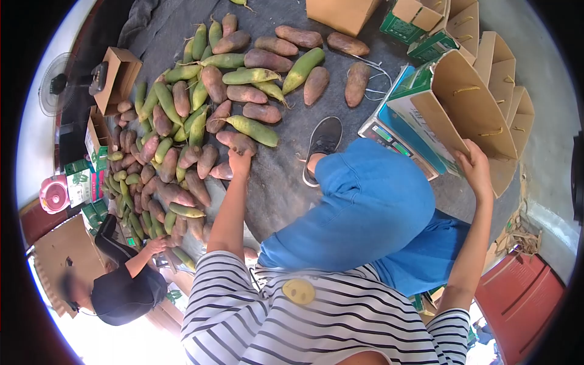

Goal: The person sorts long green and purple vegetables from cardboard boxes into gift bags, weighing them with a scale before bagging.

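Observation:
My left hand (238, 160) reaches down to the pile with its fingers closed on the near end of a pinkish-brown root vegetable (237, 141). Around it lie many similar thick pinkish-brown roots (267, 59) and long green radishes (252, 129). At the right, my right hand (474, 169) grips the near rim of an open cardboard box (468, 103) with yellow rope handles. That box is tilted on a blue weighing scale (389, 135) with a display panel. The part of its inside that shows is bare cardboard; its bottom is hidden.
More open boxes (496, 67) stand behind the scale. A white cable (378, 76) lies near it. My shoe (324, 143) is between pile and scale. At left, a co-worker in dark clothes (131, 295) reaches into the pile, near a fan (58, 84) and further boxes (118, 76).

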### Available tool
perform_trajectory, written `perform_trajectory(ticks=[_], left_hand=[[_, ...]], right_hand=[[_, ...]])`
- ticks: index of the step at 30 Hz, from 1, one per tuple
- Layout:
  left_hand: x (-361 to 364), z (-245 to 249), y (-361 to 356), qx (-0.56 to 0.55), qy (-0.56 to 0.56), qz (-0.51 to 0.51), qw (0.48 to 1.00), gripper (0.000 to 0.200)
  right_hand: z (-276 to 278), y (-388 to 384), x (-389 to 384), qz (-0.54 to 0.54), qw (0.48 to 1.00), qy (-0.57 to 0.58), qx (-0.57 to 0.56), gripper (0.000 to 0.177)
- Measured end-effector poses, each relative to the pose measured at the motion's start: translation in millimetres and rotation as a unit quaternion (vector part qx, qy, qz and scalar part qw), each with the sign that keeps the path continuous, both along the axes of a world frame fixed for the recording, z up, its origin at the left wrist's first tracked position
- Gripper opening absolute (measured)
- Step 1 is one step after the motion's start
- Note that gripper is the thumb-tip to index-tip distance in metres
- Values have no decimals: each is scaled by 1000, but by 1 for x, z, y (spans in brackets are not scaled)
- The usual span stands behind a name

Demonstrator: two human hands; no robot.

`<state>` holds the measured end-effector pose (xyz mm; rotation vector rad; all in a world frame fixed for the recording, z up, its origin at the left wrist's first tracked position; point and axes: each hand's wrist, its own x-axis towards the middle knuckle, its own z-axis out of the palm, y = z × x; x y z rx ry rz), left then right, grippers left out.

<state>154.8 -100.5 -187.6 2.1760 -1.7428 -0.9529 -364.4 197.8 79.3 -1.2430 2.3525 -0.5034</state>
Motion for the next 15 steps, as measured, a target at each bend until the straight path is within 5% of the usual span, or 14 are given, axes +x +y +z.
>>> perform_trajectory(ticks=[2, 6, 9, 15], left_hand=[[8, -20, -11, -18, 19, 57, 998, 72], [44, -85, -53, 120, -8, 141, 983, 85], [21, -41, -65, 215, 82, 243, 942, 87], [26, -72, -78, 206, -1, 203, 957, 102]], right_hand=[[-4, 2, -3, 0, 1000, 15, 1, 21], [-4, -1, -2, -17, 1000, 16, 12, 22], [-7, 1, -5, -22, 999, 24, 18, 23], [-1, -6, 0, -38, 999, 13, 30, 22]])
